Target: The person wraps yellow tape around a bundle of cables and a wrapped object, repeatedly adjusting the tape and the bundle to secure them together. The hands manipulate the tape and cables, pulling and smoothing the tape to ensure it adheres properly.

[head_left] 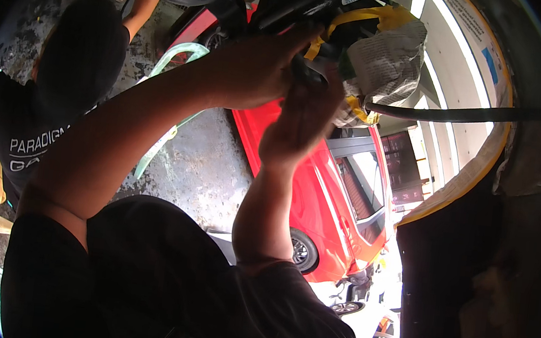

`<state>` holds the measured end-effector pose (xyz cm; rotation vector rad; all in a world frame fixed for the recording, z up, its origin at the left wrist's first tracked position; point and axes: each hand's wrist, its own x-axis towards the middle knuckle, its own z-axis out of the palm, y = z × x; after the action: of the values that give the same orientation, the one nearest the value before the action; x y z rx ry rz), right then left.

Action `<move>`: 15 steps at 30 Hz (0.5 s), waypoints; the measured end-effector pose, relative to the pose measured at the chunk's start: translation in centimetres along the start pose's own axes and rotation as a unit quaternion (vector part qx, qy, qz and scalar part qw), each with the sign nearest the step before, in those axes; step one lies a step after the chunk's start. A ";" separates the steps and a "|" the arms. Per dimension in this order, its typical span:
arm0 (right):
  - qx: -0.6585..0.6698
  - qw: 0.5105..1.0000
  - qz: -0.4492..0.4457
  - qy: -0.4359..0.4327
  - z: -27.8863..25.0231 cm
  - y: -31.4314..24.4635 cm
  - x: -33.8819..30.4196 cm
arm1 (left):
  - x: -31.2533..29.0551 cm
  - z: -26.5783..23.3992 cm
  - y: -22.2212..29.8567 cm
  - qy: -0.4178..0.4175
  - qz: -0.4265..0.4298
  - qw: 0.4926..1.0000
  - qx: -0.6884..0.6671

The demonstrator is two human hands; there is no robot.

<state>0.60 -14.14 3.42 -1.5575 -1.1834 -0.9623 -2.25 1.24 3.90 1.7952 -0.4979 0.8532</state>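
Observation:
Both my hands are raised close together at the upper middle. My left hand (261, 66) reaches in from the left, its fingers curled around a dark part that I cannot make out in the shadow. Just right of it, my right hand (305, 116) is held upright against the same spot, its fingers smeared by motion. Beside the fingertips is a bunch of crumpled newspaper (391, 59) edged with yellow masking tape (366, 14). A dark rod or hose (461, 115) runs from the paper toward the right.
A red car (307, 193) stands beyond my arms. At the left a person in a dark shirt (84, 63) bends over, one arm stretched forward. A pale green stand (155, 137) is on the worn floor (195, 167). Taped paper (457, 182) lines the opening at right.

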 end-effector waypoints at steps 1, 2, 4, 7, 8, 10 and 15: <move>0.065 0.993 0.093 -0.030 0.9 0.6 0.3 | -0.4 -0.2 0.2 0.062 0.043 0.997 0.035; 0.076 0.994 0.057 -0.060 1.2 2.2 0.6 | -1.4 -0.8 0.3 0.045 0.010 0.999 0.022; 0.098 0.983 0.126 -0.087 1.1 1.8 1.3 | -3.0 -1.3 0.5 0.066 0.001 0.998 0.003; 0.102 0.981 0.132 -0.099 3.0 1.2 1.6 | -5.1 -2.2 0.5 0.083 0.012 0.996 -0.028; 0.096 0.982 0.128 -0.103 3.4 1.6 1.5 | -5.6 -2.3 0.2 0.084 0.013 0.996 -0.030; 0.079 0.982 0.127 -0.115 3.8 2.6 1.5 | -6.4 -2.5 -0.4 0.087 0.015 0.996 -0.032; 0.055 0.966 0.227 -0.114 3.7 1.1 1.5 | -7.6 -3.0 -1.6 0.076 -0.001 0.997 -0.032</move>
<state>2.16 -10.32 3.59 -1.7772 -0.9498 -0.4180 -7.15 4.15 -2.14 1.6572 -0.4208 0.9548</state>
